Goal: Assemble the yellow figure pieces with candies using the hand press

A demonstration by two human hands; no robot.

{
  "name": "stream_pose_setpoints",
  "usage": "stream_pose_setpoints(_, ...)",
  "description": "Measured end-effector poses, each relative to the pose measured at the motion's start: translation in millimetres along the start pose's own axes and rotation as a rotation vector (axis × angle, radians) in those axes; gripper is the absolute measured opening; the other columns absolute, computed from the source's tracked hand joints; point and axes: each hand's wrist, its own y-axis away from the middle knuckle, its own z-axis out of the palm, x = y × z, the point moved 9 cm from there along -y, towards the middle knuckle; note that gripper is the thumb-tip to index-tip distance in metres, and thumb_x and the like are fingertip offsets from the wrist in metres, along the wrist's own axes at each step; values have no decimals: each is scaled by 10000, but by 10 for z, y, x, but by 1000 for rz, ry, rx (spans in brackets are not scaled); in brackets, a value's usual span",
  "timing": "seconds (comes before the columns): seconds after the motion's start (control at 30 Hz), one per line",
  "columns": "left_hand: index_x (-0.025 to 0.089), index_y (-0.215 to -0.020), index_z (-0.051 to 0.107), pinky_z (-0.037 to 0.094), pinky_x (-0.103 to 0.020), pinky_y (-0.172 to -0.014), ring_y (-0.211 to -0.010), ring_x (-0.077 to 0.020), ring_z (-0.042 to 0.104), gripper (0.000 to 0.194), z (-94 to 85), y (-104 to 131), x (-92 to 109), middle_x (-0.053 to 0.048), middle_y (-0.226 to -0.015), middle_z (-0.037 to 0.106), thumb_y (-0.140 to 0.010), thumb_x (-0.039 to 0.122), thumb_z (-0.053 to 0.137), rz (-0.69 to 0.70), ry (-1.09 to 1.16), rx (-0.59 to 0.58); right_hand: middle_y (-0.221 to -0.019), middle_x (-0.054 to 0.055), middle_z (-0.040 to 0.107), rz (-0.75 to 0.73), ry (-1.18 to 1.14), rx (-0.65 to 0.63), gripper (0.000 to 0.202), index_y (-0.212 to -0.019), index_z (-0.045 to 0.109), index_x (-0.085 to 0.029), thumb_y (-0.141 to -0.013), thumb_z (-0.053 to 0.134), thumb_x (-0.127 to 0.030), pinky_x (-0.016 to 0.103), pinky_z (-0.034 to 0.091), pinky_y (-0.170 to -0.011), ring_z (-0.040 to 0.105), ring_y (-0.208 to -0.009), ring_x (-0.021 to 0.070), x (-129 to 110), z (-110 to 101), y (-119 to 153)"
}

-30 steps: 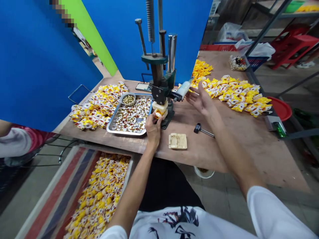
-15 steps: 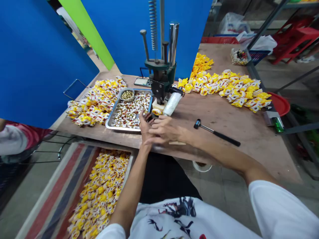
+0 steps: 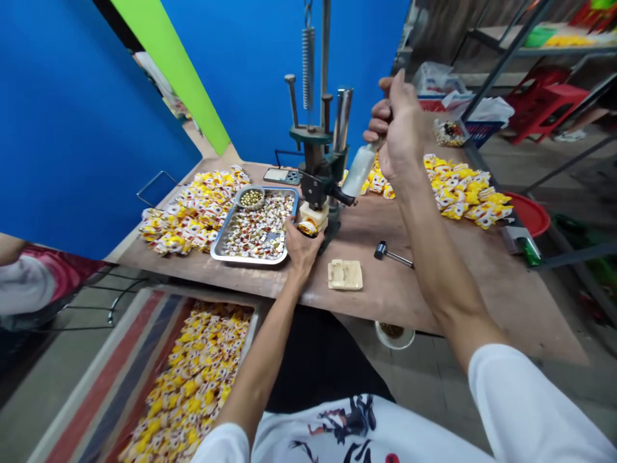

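Observation:
A green hand press (image 3: 315,173) stands on the table, a cream block (image 3: 313,212) under its ram. My left hand (image 3: 303,249) is closed at the press base, its fingers around a small yellow and white animal-shaped piece (image 3: 307,227) against that block. Raised to the right, my right hand (image 3: 400,125) is curled round the upper end of the press lever (image 3: 359,170), which has a whitish wrapped grip. Another cream block (image 3: 345,275), with hollows in its top, lies near the table's front edge.
Left of the press sits a metal tray (image 3: 250,260) of small white parts, with a bowl of gold beads (image 3: 251,198). Yellow and white pieces are heaped left (image 3: 193,212) and right (image 3: 463,186). A hammer (image 3: 393,253) lies right; below left, a bin of pieces (image 3: 193,379).
My right hand has left my left hand and risen to the lever, which now points further up and right. My left hand has shifted to the press base. The loose cream block is uncovered.

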Motion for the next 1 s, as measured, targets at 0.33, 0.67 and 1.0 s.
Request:
stream_pose_setpoints(0.33,244,-1372,539,609,-431,-1017,-1152,-293,747,751,-13,353,75,-121,-1276,710,-787,393,986,27,143,-99,-665,-91,300,120,-7,163,313,-931,527,-244,-1217,407,-287,190,333,-503,270,-516,101,207,-858,70)
stream_pose_setpoints(0.67,217,-1249,683,656,-398,-979,-1127,-256,766,501,-255,317,249,-118,-1253,747,-873,458,910,12,321,-99,-996,31,737,280,249,260,416,-1075,623,-295,-1011,675,-702,391,626,-903,701,-960,217,932,-2022,604)
stream_pose_setpoints(1.0,211,-974,592,614,-269,-572,-606,-182,758,532,-117,1107,199,-14,-756,740,-823,589,936,-689,603,-636,-1457,62,690,59,706,-542,508,-1440,689,-352,-982,822,-526,490,541,-1152,661,-1319,313,1067,-1032,2367)
